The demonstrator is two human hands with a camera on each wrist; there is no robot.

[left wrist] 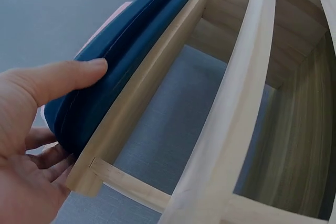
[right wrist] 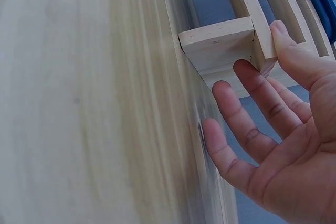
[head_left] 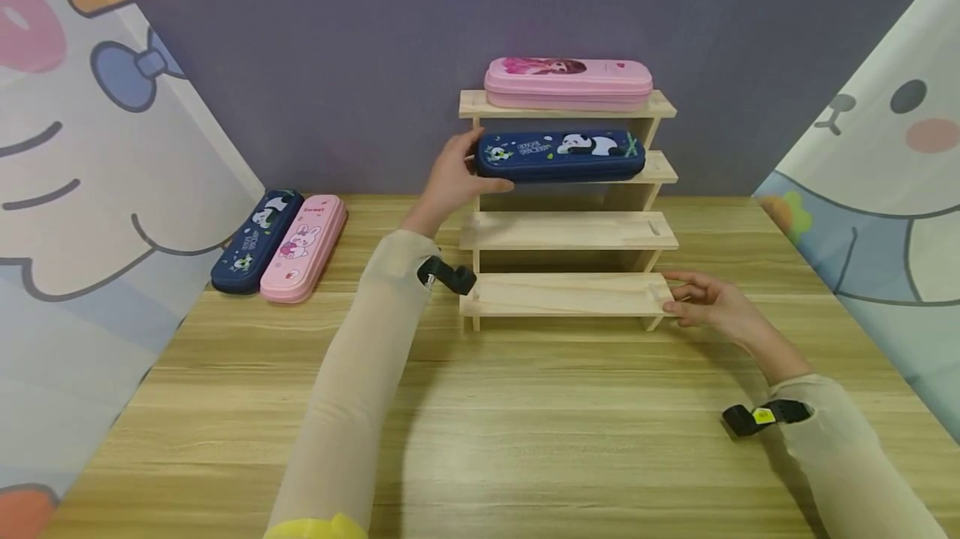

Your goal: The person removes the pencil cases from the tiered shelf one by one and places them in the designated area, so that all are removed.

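Observation:
A navy panda pencil case (head_left: 558, 157) lies on the second tier from the top of a small wooden rack (head_left: 562, 231). Its left end is gripped by my left hand (head_left: 456, 177), the thumb along the front and the fingers behind, as the left wrist view (left wrist: 37, 108) also has it. Down at the right end of the bottom tier, my right hand (head_left: 708, 306) pinches the board edge between thumb and forefinger; its other fingers hang free in the right wrist view. On the top tier rests a pink pencil case (head_left: 567, 85) with a doll picture.
To the left on the wooden table (head_left: 525, 439), a second navy panda pencil case (head_left: 257, 241) lies beside a pink rabbit pencil case (head_left: 304, 249). A grey wall (head_left: 337, 64) stands behind the rack, with cartoon-printed panels on both sides. The two lower tiers show bare boards.

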